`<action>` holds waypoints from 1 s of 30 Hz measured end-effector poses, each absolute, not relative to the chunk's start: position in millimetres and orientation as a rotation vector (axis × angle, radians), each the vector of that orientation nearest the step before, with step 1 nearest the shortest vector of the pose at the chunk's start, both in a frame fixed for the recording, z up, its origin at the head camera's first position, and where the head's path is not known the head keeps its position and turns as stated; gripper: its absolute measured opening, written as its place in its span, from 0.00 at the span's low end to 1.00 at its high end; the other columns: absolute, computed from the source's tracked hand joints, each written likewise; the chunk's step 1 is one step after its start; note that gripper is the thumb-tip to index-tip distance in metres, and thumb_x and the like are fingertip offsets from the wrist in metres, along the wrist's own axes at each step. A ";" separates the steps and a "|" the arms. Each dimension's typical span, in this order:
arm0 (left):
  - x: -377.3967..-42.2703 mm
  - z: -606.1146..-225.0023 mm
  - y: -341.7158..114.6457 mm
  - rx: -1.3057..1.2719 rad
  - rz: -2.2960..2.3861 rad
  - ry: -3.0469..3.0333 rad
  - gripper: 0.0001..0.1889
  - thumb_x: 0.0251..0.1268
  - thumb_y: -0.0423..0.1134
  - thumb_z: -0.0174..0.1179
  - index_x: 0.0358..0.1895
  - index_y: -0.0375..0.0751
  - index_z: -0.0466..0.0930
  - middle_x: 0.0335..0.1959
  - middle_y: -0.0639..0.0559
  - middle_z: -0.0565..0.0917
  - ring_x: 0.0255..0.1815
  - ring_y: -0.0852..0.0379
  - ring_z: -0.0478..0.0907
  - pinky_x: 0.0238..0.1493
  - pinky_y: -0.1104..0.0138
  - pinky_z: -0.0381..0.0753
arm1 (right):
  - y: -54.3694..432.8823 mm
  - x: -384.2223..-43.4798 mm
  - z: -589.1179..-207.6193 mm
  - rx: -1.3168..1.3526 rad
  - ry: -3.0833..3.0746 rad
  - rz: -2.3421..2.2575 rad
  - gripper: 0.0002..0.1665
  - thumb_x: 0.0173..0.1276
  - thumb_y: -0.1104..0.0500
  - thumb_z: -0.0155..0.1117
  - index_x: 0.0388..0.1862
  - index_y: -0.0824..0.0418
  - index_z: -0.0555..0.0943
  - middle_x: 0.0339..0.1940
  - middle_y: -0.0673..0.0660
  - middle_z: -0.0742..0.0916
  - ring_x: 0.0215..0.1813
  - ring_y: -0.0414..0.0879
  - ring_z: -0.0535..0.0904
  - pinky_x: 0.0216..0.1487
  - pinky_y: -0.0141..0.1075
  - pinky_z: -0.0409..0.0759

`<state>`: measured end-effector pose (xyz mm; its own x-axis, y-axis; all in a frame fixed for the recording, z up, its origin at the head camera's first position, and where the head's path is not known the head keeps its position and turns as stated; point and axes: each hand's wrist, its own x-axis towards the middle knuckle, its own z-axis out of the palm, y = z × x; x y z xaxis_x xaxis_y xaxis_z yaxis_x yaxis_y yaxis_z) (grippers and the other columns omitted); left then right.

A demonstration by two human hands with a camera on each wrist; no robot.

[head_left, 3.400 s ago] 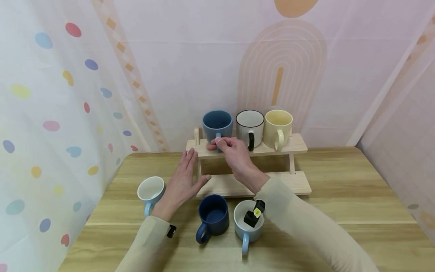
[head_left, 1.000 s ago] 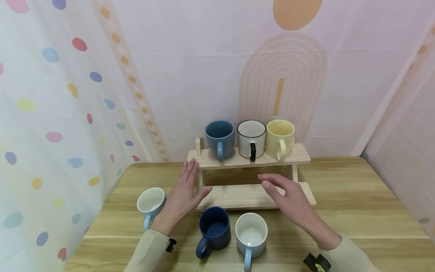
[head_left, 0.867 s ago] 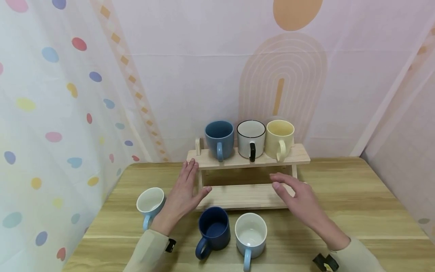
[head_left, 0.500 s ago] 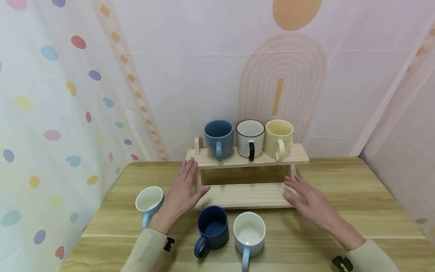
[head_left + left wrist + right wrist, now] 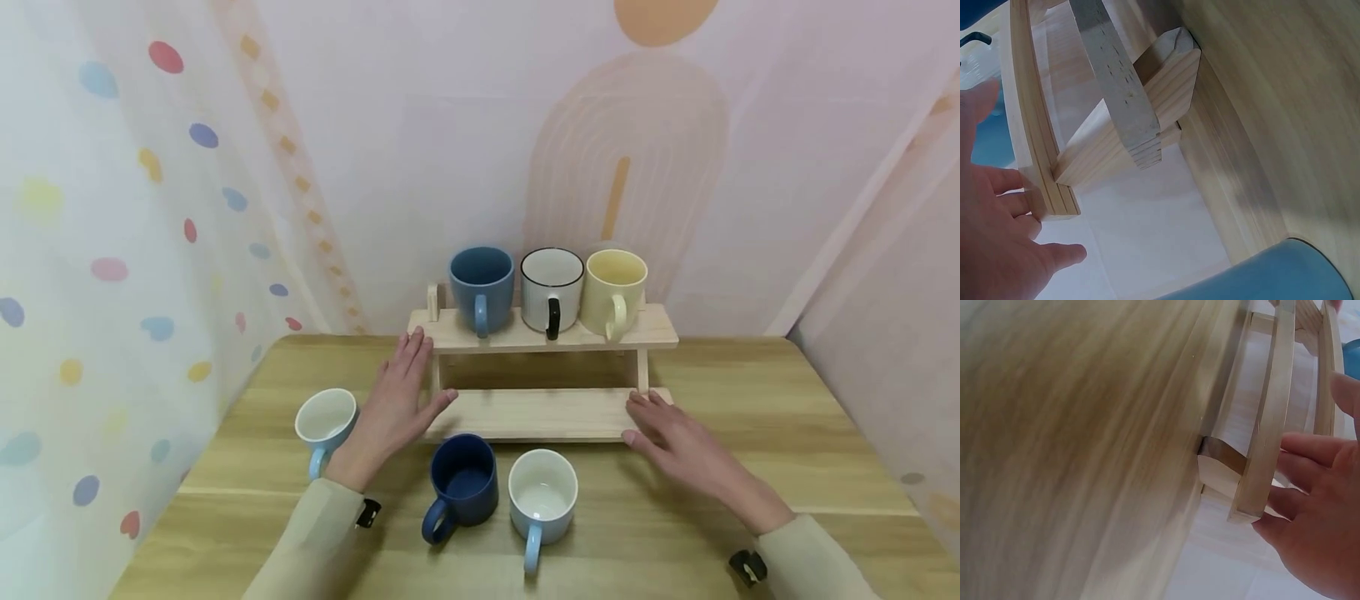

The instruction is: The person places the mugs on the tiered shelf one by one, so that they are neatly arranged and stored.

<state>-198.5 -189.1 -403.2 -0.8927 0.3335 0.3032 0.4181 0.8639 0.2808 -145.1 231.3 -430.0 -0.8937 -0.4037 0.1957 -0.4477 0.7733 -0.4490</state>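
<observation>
A two-tier wooden shelf (image 5: 540, 415) stands at the back of the table. My left hand (image 5: 390, 408), fingers extended, touches the left end of its upper board (image 5: 1041, 125). At the opposite end, my right hand (image 5: 686, 446) rests relaxed fingertips on the lower board (image 5: 1272, 412). Neither hand grasps anything. Along the upper board stand a blue mug (image 5: 465, 310), a white mug (image 5: 538, 304) with a black rim and handle, and a yellow mug (image 5: 596, 308). All their handles face me.
On the table (image 5: 750, 392), a light blue mug (image 5: 327, 421) stands left of my left wrist. A navy mug (image 5: 476, 487) and another light blue mug (image 5: 547, 508) sit in front of the shelf, between my forearms. A patterned curtain (image 5: 420, 167) hangs behind.
My right hand has let go of the blue mug's handle and moved right and down to the lower board's right end. My left hand has stayed at the shelf's left end.
</observation>
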 end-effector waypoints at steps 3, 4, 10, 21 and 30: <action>-202.1 -399.3 -189.3 -0.570 -0.499 -2.783 0.48 0.74 0.59 0.60 0.82 0.31 0.51 0.85 0.37 0.48 0.85 0.39 0.39 0.77 0.35 0.50 | 231.3 -149.2 -426.1 0.714 -2.890 0.738 0.34 0.81 0.47 0.58 0.71 0.73 0.74 0.76 0.70 0.72 0.78 0.72 0.61 0.73 0.67 0.60; -202.8 -398.2 -189.3 -0.567 -0.501 -2.780 0.48 0.74 0.59 0.61 0.82 0.32 0.51 0.85 0.38 0.47 0.85 0.40 0.39 0.77 0.35 0.49 | 231.3 -150.2 -424.7 0.721 -2.894 0.732 0.34 0.81 0.47 0.58 0.71 0.73 0.74 0.76 0.70 0.71 0.78 0.72 0.61 0.74 0.67 0.60; -200.0 -395.9 -190.9 -0.575 -0.523 -2.776 0.46 0.74 0.58 0.61 0.82 0.32 0.52 0.85 0.38 0.48 0.85 0.40 0.40 0.78 0.35 0.48 | 232.9 -149.3 -421.6 0.723 -2.928 0.724 0.34 0.81 0.47 0.59 0.71 0.73 0.74 0.76 0.70 0.71 0.78 0.72 0.61 0.74 0.67 0.61; -184.0 -396.8 -202.6 -0.580 -0.610 -2.761 0.44 0.75 0.55 0.60 0.81 0.31 0.54 0.84 0.38 0.52 0.84 0.37 0.46 0.79 0.38 0.49 | 233.4 -146.5 -425.1 0.733 -2.951 0.774 0.34 0.82 0.48 0.58 0.72 0.72 0.73 0.77 0.70 0.70 0.78 0.72 0.60 0.74 0.67 0.60; -172.4 -396.2 -206.6 -0.610 -0.717 -2.717 0.42 0.74 0.53 0.63 0.81 0.35 0.58 0.81 0.38 0.60 0.84 0.39 0.50 0.79 0.41 0.51 | 234.6 -149.0 -423.4 0.739 -2.971 0.811 0.34 0.82 0.48 0.57 0.73 0.72 0.72 0.77 0.70 0.70 0.79 0.72 0.59 0.74 0.67 0.59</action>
<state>-172.4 -206.6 -396.2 -0.8765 0.3280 0.3524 0.4592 0.7896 0.4071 -149.0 234.6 -423.4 -0.8908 -0.4443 0.0954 -0.4311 0.7600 -0.4863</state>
